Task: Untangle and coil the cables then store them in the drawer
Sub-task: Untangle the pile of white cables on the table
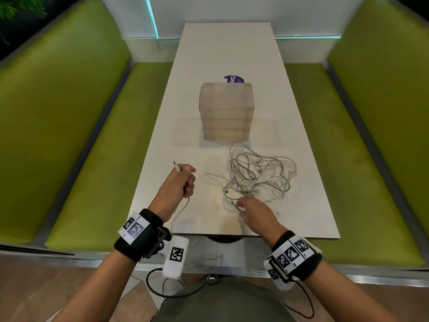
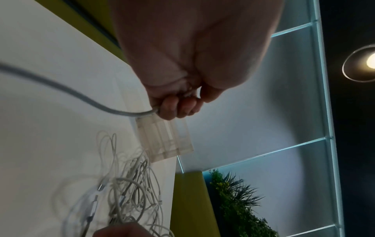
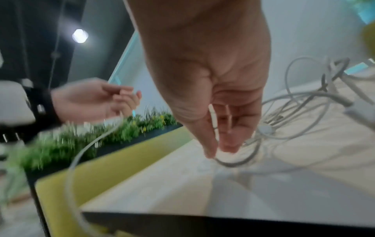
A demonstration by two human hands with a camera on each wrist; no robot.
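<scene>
Untangling step: my left hand (image 1: 180, 185) is gripping one thin white cable (image 1: 180, 211) at lower centre; right-hand fingers (image 1: 241, 206) are pinching a strand of the tangled white cable heap (image 1: 260, 175). Next: easing it free, then coiling.

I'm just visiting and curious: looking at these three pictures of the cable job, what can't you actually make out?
- Cable pile, head view: how many cables there are; the loops overlap too much.
- Drawer unit, head view: its contents; the frosted walls hide them.
- Purple label, head view: most of its text, cut off by the unit.
- Right hand, right wrist view: whether the fingertips pinch the strand; blurred.
- Left hand: the held cable's far end runs off the table edge.
</scene>
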